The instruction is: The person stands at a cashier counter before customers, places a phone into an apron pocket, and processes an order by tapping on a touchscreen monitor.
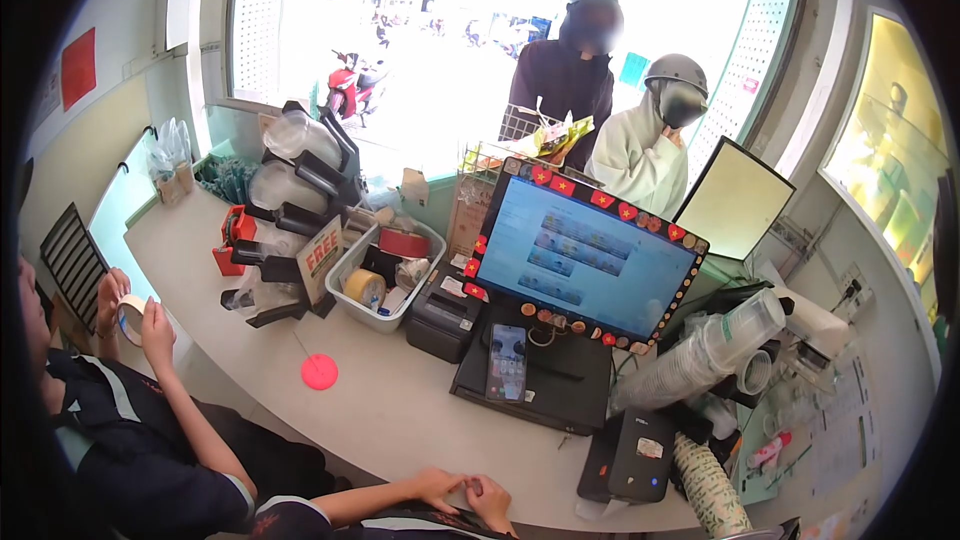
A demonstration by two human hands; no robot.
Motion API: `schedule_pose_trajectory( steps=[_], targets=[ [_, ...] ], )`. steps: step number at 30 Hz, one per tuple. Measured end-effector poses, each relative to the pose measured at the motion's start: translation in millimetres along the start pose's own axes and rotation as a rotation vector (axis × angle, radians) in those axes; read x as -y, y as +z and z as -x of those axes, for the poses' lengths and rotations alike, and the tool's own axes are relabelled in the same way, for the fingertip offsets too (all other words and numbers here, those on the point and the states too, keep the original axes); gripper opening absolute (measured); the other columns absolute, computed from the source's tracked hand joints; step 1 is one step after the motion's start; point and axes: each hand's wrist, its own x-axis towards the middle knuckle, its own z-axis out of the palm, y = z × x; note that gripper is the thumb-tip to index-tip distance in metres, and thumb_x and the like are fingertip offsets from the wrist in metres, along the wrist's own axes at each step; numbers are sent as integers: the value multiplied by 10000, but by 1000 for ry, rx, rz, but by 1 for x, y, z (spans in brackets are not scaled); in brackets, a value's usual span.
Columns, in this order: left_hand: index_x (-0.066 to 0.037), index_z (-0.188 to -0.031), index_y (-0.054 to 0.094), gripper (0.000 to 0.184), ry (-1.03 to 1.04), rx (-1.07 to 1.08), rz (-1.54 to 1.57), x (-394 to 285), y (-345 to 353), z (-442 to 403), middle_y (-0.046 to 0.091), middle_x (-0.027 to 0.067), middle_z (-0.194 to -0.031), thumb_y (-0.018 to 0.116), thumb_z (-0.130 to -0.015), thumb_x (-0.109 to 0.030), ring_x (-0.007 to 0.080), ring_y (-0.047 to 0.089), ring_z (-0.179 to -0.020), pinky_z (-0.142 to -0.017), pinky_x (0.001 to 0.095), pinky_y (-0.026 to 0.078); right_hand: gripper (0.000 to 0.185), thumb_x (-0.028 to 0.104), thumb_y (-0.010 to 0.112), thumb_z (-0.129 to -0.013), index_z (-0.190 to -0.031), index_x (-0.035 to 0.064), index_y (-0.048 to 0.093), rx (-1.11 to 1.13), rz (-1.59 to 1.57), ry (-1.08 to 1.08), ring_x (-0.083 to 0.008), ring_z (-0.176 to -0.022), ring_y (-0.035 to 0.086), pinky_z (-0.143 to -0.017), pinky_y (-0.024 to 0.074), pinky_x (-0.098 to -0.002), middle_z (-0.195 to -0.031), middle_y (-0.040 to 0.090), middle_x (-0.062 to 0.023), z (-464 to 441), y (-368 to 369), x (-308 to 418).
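At the counter's near edge, my left hand (438, 489) reaches in from the left with its fingers curled together. Close beside it is my right hand (488, 503), also closed, and the fingertips of the two almost meet. Whether anything small is between the fingers is hidden. Both hands are low against the front rim of the pale counter (385, 430). Beyond them stand a black cash drawer (540, 395) with a phone (507, 362) propped on it, and a black card-terminal-like device (628, 455) to the right.
To the left, a co-worker's hands hold a tape roll (131, 319). A white basket (388, 318) with tapes, a pink disc (319, 372), a monitor (585, 252), stacked plastic cups (700, 350) and a lid-and-cup rack (300, 190) line the counter. Two people stand outside the window.
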Motion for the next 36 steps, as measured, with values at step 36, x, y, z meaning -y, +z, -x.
schedule_pose_trajectory(
  steps=[36],
  targets=[
    [-112, -1159, 423, 729, 17, -13, 12, 1, 1, 0, 588, 21, -722, 610, -668, -618, 245, 604, -640, -522, 367, 462, 197, 349, 629, -735, -833, 178, 630, 67, 21, 35, -267, -616, 606, -538, 476, -369, -690, 621, -48, -2, -3, 0]
  ],
)
